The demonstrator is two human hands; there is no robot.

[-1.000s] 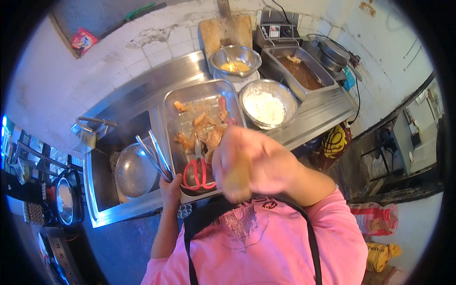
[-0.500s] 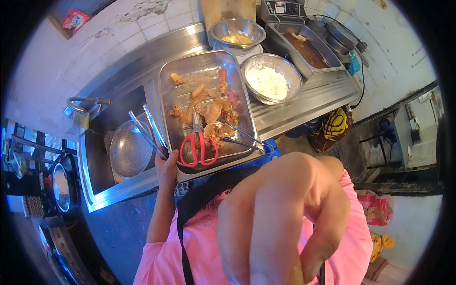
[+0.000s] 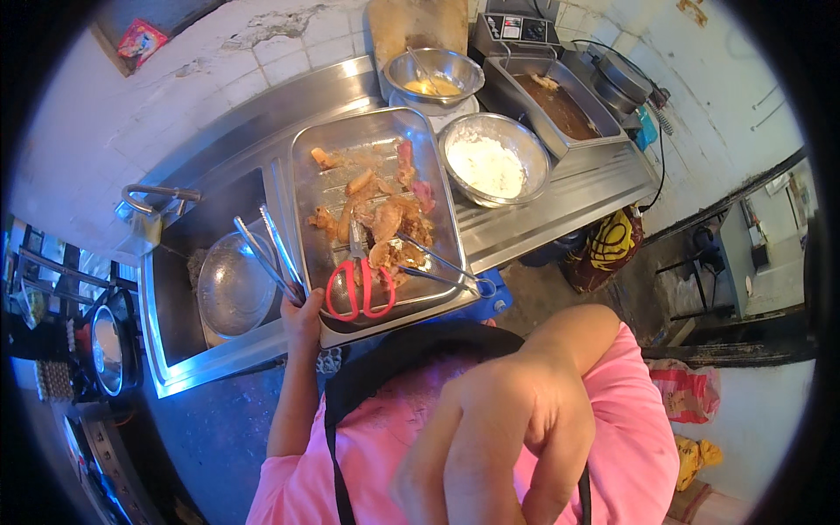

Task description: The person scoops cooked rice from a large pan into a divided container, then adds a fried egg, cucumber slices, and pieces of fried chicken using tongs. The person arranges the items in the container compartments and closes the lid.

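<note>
My left hand (image 3: 303,320) is closed around metal tongs (image 3: 269,254), beside the near left corner of a steel tray (image 3: 446,166). Browned pieces of meat (image 3: 385,219) lie in the tray. Red-handled scissors (image 3: 354,297) rest on the near part of the meat, blades away from me. A second pair of tongs (image 3: 437,276) leans over the tray's right edge, its tips in the meat. My right hand (image 3: 507,411) is raised close in front of my chest, with bent fingers held together. Its fingertips run past the lower edge, so anything in them is hidden.
Right of the tray sits a bowl of white flour (image 3: 530,188). Behind stand a bowl of yellow liquid (image 3: 468,89) and a fryer with brown oil (image 3: 560,105). On the left, a sink (image 3: 171,324) holds a large metal bowl (image 3: 236,289) beneath a tap (image 3: 162,194).
My right hand has shifted down and slightly left, uncovering more of the tray's front side. My view has tilted slightly. The left hand keeps its hold on the tongs.
</note>
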